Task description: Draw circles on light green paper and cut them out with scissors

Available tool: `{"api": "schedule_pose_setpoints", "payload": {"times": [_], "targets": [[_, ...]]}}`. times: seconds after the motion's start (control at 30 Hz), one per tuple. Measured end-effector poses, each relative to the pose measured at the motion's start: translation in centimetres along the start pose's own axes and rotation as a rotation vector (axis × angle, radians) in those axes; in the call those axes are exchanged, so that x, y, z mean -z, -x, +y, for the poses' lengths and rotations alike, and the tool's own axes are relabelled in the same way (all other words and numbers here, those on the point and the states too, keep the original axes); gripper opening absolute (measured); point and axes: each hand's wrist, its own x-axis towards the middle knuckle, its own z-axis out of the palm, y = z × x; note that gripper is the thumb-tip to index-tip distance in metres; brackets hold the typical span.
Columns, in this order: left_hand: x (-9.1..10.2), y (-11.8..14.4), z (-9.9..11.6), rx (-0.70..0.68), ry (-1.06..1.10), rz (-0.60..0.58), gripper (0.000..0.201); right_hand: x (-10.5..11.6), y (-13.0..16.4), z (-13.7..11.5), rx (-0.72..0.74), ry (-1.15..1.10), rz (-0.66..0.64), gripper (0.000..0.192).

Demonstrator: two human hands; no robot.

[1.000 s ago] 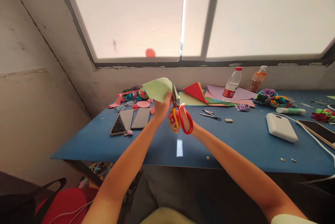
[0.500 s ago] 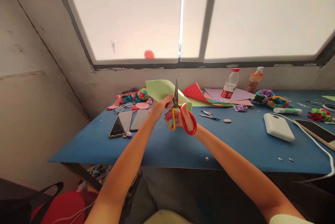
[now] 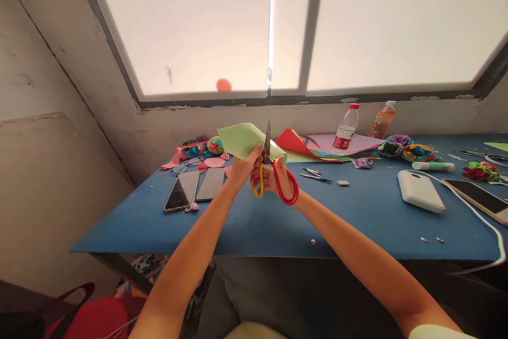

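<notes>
One hand, the left hand (image 3: 246,166), pinches the pale green paper (image 3: 241,139) between thumb and fingers, above the middle of the desk (image 3: 254,233) toward its far edge. Beside it the right hand (image 3: 273,177) is curled through the loops of the scissors (image 3: 266,156), one blade pointing up. Two phones (image 3: 181,191) lie toward the desk's left edge; two bottles (image 3: 343,139) stand along its far edge.
</notes>
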Motion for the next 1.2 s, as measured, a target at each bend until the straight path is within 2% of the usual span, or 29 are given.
{"api": "schedule_pose_setpoints", "payload": {"times": [0.43, 0.7, 1.2], "targets": [[-0.38, 0.22, 0.01, 0.000, 0.004, 0.022, 0.043, 0.18, -0.19, 0.38, -0.008, -0.054, 0.051, 0.084], [-0.44, 0.29, 0.10, 0.003, 0.006, 0.025, 0.042, 0.06, -0.12, 0.11, -0.014, -0.013, 0.050, 0.085], [-0.75, 0.55, 0.89, 0.065, 0.012, 0.010, 0.043, 0.19, -0.58, 0.49, -0.053, -0.071, 0.090, 0.086]]}}
